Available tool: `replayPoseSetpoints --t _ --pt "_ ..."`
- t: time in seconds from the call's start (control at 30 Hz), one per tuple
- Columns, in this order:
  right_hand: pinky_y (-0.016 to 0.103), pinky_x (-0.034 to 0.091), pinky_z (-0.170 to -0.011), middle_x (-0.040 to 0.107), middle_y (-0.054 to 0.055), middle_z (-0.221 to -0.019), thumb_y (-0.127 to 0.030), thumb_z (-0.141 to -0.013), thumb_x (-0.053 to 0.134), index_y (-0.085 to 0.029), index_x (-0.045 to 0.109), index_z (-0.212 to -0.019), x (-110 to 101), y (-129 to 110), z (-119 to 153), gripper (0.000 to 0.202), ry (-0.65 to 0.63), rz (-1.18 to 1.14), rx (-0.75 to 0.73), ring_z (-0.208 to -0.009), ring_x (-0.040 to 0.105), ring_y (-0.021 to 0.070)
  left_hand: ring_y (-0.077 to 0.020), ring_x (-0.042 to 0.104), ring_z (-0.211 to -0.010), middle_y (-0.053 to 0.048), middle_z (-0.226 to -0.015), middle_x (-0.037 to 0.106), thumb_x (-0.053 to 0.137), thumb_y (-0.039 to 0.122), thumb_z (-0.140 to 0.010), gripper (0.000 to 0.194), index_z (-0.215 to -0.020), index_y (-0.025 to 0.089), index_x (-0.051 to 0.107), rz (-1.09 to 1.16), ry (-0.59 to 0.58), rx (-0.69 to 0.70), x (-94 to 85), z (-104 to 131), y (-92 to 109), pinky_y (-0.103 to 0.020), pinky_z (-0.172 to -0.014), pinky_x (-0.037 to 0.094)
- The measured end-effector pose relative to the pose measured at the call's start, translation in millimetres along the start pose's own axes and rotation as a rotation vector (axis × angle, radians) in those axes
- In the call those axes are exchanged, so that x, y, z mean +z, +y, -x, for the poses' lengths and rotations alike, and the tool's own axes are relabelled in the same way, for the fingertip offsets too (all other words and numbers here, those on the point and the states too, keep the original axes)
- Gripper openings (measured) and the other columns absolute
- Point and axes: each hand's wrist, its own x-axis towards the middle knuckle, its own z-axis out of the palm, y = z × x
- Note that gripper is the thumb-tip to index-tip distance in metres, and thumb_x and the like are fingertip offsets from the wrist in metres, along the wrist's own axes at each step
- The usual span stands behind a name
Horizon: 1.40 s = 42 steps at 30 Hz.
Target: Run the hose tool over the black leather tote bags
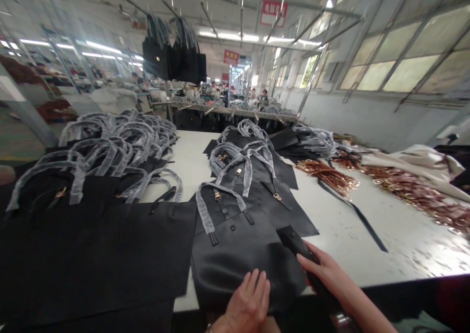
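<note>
My left hand (pixel 249 296) lies flat on the lower part of a black leather-like bag panel (pixel 227 259), fingers stretched out. My right hand (pixel 323 269) is closed around a long black tool with a flat, broad end (pixel 293 240); its exact kind I cannot make out. That end is over the panel's right side, and whether it touches is unclear. The panel carries a looped handle (pixel 205 210) wrapped in clear plastic and a strap with a gold buckle (pixel 218 196). More black panels with wrapped handles lie behind it.
At left, a large pile of black panels (pixel 91 245) with wrapped handles (pixel 121 142) covers the white table (pixel 367 269). Brown straps (pixel 326 174) with gold rings and a black strap (pixel 367 227) lie at right. Black bags (pixel 176 54) hang from an overhead rack.
</note>
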Motion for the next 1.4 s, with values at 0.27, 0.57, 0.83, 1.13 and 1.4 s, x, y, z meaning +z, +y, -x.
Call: replayPoseSetpoints --t 0.27,0.57,0.83,1.13,1.4 --pt "0.021 0.043 -0.039 0.056 -0.007 -0.061 -0.045 -0.079 0.063 -0.023 0.047 -0.130 -7 0 -35 0.058 -0.044 -0.032 0.026 -0.042 0.058 0.0126 -0.0253 0.056 -0.120 -0.005 -0.135 0.055 0.046 0.028 -0.095 0.037 -0.131 0.028 0.051 0.280 -0.212 0.060 -19.2 2 -14 -0.037 -0.095 0.050" --pt "0.021 0.040 -0.036 0.055 -0.007 -0.055 -0.045 -0.079 0.065 -0.018 0.056 -0.113 1 -22 -74 0.043 -0.109 -0.035 0.109 -0.037 0.054 0.0115 -0.0375 0.010 -0.143 -0.009 -0.156 0.022 0.055 0.057 -0.084 0.066 -0.141 0.028 0.042 0.333 -0.202 -0.494 -32.4 -48 -92 -0.060 -0.113 0.015" --pt "0.019 0.042 -0.037 0.056 -0.005 -0.057 -0.048 -0.080 0.065 -0.019 0.057 -0.105 0 -41 -105 0.039 -0.149 -0.015 0.137 -0.039 0.054 0.0103 -0.0360 0.006 -0.144 -0.006 -0.157 0.019 0.050 0.060 -0.085 0.067 -0.145 0.031 0.036 0.367 -0.172 -0.479 -23.0 -41 -95 -0.059 -0.115 0.010" --pt "0.019 0.041 -0.035 0.055 -0.005 -0.057 -0.047 -0.083 0.061 -0.019 0.054 -0.101 0 -45 -120 0.034 -0.173 0.034 0.154 -0.038 0.054 0.0103 -0.0360 0.004 -0.144 -0.006 -0.158 0.017 0.053 0.058 -0.084 0.066 -0.143 0.032 0.038 0.429 -0.129 -0.485 -20.7 -39 -96 -0.059 -0.115 0.009" --pt "0.022 0.041 -0.037 0.055 -0.005 -0.054 -0.046 -0.083 0.060 -0.020 0.052 -0.097 25 -73 -170 0.031 -0.157 0.063 0.115 -0.038 0.054 0.0127 -0.0362 0.007 -0.144 -0.005 -0.158 0.016 0.053 0.059 -0.084 0.067 -0.143 0.032 0.038 0.432 -0.130 -0.482 -24.8 -38 -96 -0.059 -0.115 0.009"
